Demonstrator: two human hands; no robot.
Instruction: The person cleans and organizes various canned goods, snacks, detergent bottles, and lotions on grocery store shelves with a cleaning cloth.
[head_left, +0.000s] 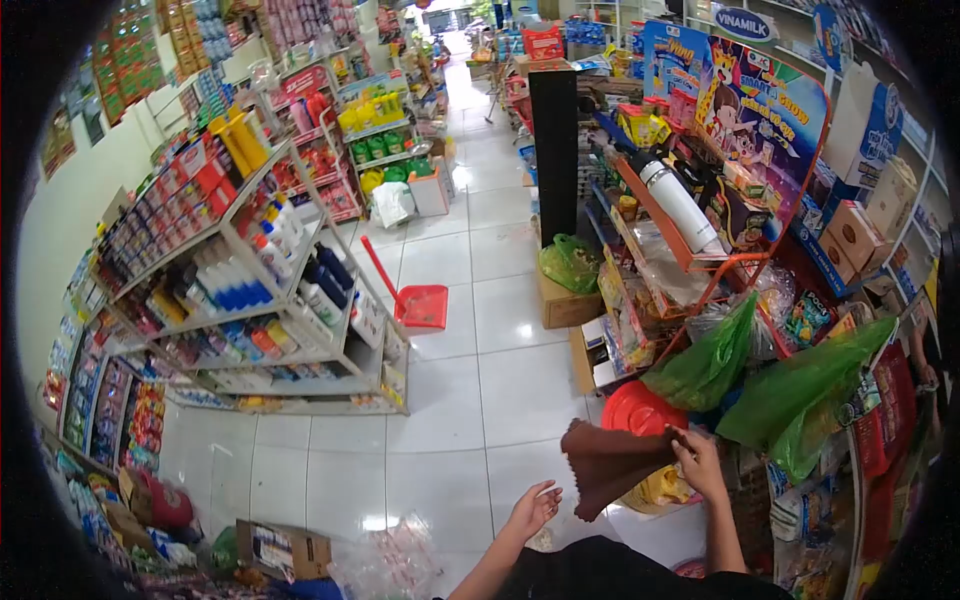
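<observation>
My right hand [697,462] pinches the top corner of a dark brown cloth [610,465], which hangs in the air in front of me at the lower right. A little lower and to the left, my left hand [532,508] is held up with fingers spread, holding nothing and just short of the cloth's lower edge. Directly behind the cloth sits a red round lid [637,407] on a container on the floor.
A white tiled aisle [480,330] runs ahead between a shelf rack of bottles [260,290] on the left and a cluttered snack display [700,230] on the right. A red dustpan [418,303] stands in the aisle. Green plastic bags [770,385] hang at right. A cardboard box [285,550] lies at lower left.
</observation>
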